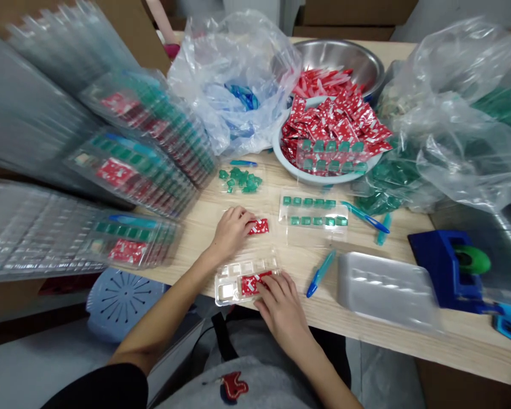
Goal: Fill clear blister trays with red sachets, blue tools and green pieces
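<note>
Your right hand (283,307) lies loosely bent on a red printed sachet (250,285) in a clear plastic tray (227,291); uneven pressure could tip it off the pale wooden counter's (298,267) six-o'clock edge. Your left hand (231,233) curls over another sachet (260,226), twelve o'clock of the tray, either pinch unclear.

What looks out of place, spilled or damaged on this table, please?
One clear tray of green pieces rests on the heaped red packets in the pale bowl, unlike the one lying on the table. That looks odd. I see no clear spill or damage, but parts are blurred.
</note>
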`<state>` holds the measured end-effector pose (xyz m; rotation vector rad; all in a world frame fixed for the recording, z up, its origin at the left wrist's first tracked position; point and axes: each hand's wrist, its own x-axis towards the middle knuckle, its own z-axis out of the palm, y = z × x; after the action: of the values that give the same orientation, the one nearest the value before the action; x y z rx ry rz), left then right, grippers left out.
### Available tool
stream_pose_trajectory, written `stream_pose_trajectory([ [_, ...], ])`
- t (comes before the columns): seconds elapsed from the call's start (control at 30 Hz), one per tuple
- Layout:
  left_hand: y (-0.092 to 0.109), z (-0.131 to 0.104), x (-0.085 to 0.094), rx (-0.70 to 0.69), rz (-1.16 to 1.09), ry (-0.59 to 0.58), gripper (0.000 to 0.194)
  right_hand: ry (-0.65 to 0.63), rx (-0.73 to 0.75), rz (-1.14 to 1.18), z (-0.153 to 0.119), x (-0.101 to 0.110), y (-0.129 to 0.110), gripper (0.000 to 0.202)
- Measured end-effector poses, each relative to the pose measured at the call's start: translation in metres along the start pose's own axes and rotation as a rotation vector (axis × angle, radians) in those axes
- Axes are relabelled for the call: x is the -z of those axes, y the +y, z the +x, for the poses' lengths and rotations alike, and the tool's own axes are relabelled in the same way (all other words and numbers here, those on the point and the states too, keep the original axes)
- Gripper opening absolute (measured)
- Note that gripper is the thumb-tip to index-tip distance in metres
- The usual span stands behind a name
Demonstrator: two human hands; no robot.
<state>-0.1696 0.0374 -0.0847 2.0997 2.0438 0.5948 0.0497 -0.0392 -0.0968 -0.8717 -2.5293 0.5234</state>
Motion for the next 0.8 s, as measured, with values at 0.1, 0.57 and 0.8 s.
stream_pose_trajectory([
  [0.1, 0.003, -0.004, -0.002, -0.031, 0.042, 0.002, 0.014, 0.029, 0.012, 0.002, 0.0, 0.002, 0.001, 0.024],
  [0.57, -0.01, -0.02, 0.0, -0.105, -0.008, 0.081, 0.02, 0.06, -0.075, -0.086, 0.011, 0.063, 0.015, 0.028],
  [0.8, -0.014, -0.029, 0.007, -0.064, -0.173, 0.191, 0.019, 0.026, -0.644, -0.4, 0.034, 0.166, 0.155, 0.018],
])
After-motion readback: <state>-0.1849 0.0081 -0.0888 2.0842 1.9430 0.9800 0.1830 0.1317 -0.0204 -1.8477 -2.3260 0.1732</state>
